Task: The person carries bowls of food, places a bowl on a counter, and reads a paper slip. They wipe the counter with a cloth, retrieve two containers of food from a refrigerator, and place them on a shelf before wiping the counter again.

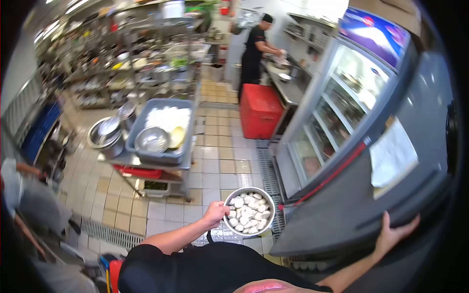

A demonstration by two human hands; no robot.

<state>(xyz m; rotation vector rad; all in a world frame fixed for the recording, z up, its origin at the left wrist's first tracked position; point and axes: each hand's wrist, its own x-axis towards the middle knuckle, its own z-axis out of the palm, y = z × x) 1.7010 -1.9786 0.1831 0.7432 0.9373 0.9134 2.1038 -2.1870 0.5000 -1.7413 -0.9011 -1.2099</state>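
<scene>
My left hand (pixel 216 215) grips the left rim of a round steel pot (pixel 270 225), held out in front of my body over the tiled floor. Whitish rounded pieces of food (pixel 248 212) fill it; their kind is too small to make out. On the right, my right hand (pixel 394 235) lies at the edge of a large dark grey panel (pixel 332 222), thumb and fingers spread. A white sheet of paper (pixel 393 154) is fixed to that panel, above my hand.
A glass-door fridge (pixel 337 107) stands ahead right, with a red bin (pixel 261 111) beyond. A person (pixel 255 49) works at the back counter. Left, a steel table (pixel 168 163) bears a grey tub (pixel 159 157); another person (pixel 34 200) is at far left. Floor drains (pixel 110 233) run nearby.
</scene>
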